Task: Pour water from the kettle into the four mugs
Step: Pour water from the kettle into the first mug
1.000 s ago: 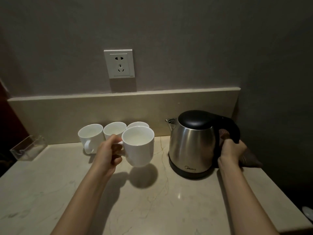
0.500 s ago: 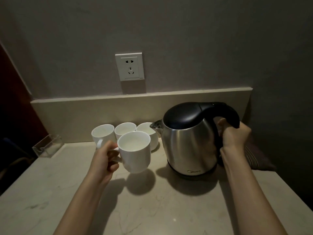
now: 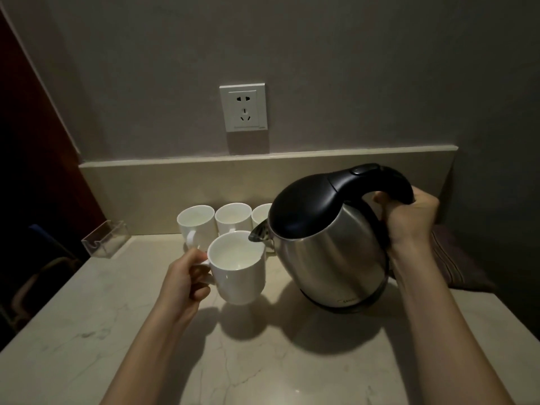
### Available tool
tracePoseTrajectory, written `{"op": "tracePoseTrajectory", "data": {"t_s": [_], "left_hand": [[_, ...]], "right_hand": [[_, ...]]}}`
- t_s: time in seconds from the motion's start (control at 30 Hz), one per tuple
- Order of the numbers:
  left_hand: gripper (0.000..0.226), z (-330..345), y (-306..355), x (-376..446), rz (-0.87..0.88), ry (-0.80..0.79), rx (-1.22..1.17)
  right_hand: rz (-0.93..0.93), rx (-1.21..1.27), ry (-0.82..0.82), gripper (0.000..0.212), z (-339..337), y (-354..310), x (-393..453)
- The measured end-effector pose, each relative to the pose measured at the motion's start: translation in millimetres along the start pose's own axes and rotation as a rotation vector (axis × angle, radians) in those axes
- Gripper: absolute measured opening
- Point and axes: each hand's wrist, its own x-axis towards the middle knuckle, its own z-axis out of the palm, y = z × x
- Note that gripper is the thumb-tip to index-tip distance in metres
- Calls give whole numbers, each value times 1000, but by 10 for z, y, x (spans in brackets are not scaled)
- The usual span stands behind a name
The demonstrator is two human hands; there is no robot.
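Left hand (image 3: 182, 280) grips white mug (image 3: 238, 273) handle midair; right hand (image 3: 409, 217) fisted on steel kettle (image 3: 324, 247) handle. Spout touching rim: overtilt risks splashing onto marble countertop (image 3: 263, 361).

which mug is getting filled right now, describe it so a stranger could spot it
Start at the steel kettle, tilted in the right hand; its spout sits over one white mug. That mug is held off the counter by the left hand, while three others stand along the back.
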Motion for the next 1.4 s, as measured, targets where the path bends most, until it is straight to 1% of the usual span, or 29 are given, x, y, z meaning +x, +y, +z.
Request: {"op": "tracePoseTrajectory", "data": {"t_s": [0.1,0.17,0.33,0.53,0.63,0.77,0.97,1.07,1.17,1.23,1.27,1.33,1.4], "left_hand": [[36,-16,-44,-25,-24,2,-20],[31,-32,-82,-25,-42,10,-27],[31,-96,-214,0,-92,20,-45],[30,-125,-341,40,-159,39,-68],[30,-126,-394,43,-233,79,-108],[34,-137,-443,56,-303,75,-99],[39,-170,-469,124,-292,15,-71],[35,-182,-477,156,-291,6,-43],[27,-184,-489,165,-289,1,-40],[26,-188,-494,170,-283,1,-33],[26,-189,-493,169,-282,2,-28],[25,-190,-485,168,-282,2,-31],[26,-202,-472,181,-292,6,-25]], "right_hand": [[12,3,-5,35,6,10,-43],[33,18,7,27,1,40,-86],[58,-25,5,37,-43,151,-169],[111,-71,59,22,-107,194,-223],[78,-97,53,20,-108,166,-212],[94,-126,54,20,-153,201,-165],[47,-197,23,21,-167,180,-141],[40,-214,16,17,-150,142,-147],[24,-243,26,18,-147,120,-153],[23,-259,26,10,-147,134,-141],[23,-275,26,2,-146,140,-136],[10,-320,29,20,-156,177,-96],[-2,-343,30,32,-151,187,-72]]}}
